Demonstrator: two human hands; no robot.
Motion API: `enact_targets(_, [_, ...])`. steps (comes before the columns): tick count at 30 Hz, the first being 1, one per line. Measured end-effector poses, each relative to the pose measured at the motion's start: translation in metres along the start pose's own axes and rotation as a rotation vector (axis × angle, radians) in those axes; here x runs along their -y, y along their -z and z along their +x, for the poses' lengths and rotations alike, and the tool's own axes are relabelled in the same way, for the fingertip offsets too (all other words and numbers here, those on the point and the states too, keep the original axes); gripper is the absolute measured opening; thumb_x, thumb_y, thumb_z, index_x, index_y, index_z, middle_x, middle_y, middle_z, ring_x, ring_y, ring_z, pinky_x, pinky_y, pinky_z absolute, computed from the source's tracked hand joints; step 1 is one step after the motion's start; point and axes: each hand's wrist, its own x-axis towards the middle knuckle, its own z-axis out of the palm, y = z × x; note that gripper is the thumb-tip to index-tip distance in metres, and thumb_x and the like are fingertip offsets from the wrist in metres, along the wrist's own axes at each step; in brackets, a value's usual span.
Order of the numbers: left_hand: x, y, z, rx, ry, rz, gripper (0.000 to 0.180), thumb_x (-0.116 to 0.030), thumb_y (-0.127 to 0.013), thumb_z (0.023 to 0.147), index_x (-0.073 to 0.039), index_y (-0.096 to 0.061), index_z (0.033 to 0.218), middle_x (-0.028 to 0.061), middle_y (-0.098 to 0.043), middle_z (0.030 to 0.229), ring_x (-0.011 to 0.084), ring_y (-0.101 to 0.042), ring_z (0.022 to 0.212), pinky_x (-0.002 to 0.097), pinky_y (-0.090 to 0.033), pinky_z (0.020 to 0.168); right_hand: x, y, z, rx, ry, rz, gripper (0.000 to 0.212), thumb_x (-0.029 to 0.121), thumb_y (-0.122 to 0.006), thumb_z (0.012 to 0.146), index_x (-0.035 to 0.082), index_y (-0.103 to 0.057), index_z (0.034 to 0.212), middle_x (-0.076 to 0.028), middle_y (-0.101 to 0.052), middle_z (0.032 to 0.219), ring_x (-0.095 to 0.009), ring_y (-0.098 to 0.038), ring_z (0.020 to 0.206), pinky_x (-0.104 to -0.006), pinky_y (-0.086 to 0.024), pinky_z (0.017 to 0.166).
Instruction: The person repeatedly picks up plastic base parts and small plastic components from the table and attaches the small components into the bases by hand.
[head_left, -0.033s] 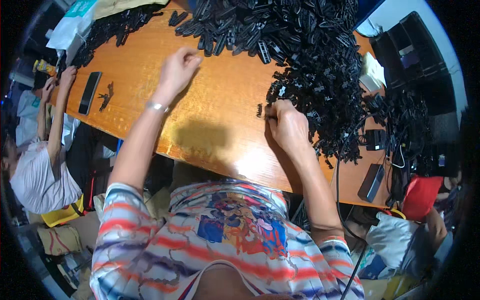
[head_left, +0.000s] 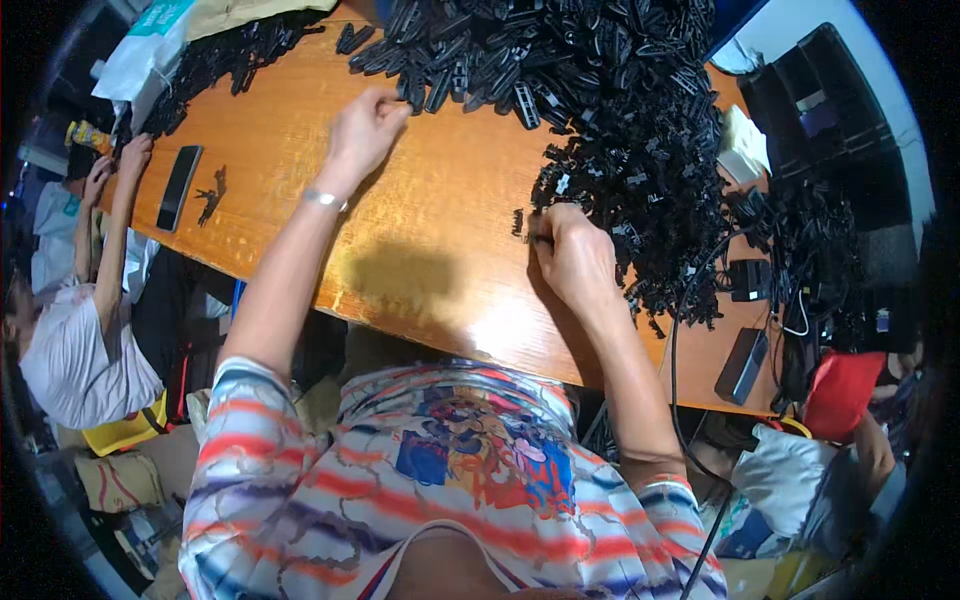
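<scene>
Orange wooden table (head_left: 400,240), black plastic parts (head_left: 620,110)

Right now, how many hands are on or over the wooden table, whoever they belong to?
3. The left hand reaches the black plastic parts; the right hand sits by them; a co-worker's hand rests at the table's left edge. Others may be hidden.

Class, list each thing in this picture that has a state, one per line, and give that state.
Left hand: fingers curled, reaching into the far parts.
Right hand: closed on a small black plastic part.
Heap of black plastic parts: loose, piled on the table.
Orange wooden table: bare in the middle.
Black phone: lying flat.
</scene>
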Motion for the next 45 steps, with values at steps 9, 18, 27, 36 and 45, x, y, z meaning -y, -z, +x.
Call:
enact_targets(9, [0.002, -0.043, 0.053, -0.028, 0.165, 0.068, 0.048, -0.038, -0.085, 0.090, 0.002, -0.074, 0.113, 0.0150, -0.079, 0.092, 0.0299, -0.076, 0.087, 0.0421, -0.059, 0.079, 0.024, -0.006, -0.004, 0.052, -0.045, 0.196, 0.022, 0.006, -0.083, 0.084, 0.001, -0.062, 0.087, -0.023, -0.067, 0.085, -0.044, -0.069, 0.078, -0.0510, -0.056, 0.072])
enact_targets(18, [-0.010, -0.013, -0.055, 0.149, 0.412, -1.113, 0.013, -0.015, -0.071, 0.105, -0.002, -0.072, 0.106, 0.0103, -0.077, 0.103, 0.0187, -0.075, 0.092, 0.0293, -0.062, 0.086, 0.049, -0.005, 0.006, -0.124, -0.002, 0.464, 0.021, 0.008, -0.086, 0.086, -0.002, -0.067, 0.091, -0.020, -0.069, 0.086, -0.035, -0.070, 0.075, -0.0435, -0.055, 0.067])
enact_targets(27, [-0.058, -0.009, -0.120, 0.543, 0.205, -1.607, 0.036, -0.008, -0.066, 0.106, -0.003, -0.055, 0.141, 0.0132, -0.073, 0.124, 0.0211, -0.074, 0.112, 0.0332, -0.064, 0.095, 0.082, -0.002, 0.018, -0.400, 0.074, 0.676, 0.019, 0.000, -0.086, 0.083, 0.001, -0.068, 0.088, -0.011, -0.063, 0.081, -0.022, -0.064, 0.067, -0.0332, -0.051, 0.059])
enact_targets(36, [-0.078, -0.003, -0.130, 0.603, 0.127, -1.531, 0.054, -0.005, -0.068, 0.105, -0.008, -0.049, 0.155, 0.0081, -0.073, 0.126, 0.0172, -0.073, 0.115, 0.0318, -0.062, 0.099, 0.071, 0.003, 0.003, -0.447, 0.247, 0.578, 0.018, -0.006, -0.082, 0.082, 0.001, -0.069, 0.093, -0.014, -0.067, 0.091, -0.030, -0.069, 0.079, -0.0379, -0.055, 0.066])
enact_targets(45, [-0.079, -0.006, -0.130, 0.553, 0.191, -1.496, 0.043, -0.004, -0.065, 0.106, -0.003, -0.052, 0.147, 0.0116, -0.072, 0.122, 0.0203, -0.075, 0.111, 0.0328, -0.066, 0.093, 0.067, 0.002, 0.000, -0.456, 0.244, 0.580, 0.017, -0.008, -0.079, 0.084, 0.001, -0.071, 0.095, -0.015, -0.067, 0.094, -0.030, -0.069, 0.081, -0.0373, -0.056, 0.069])
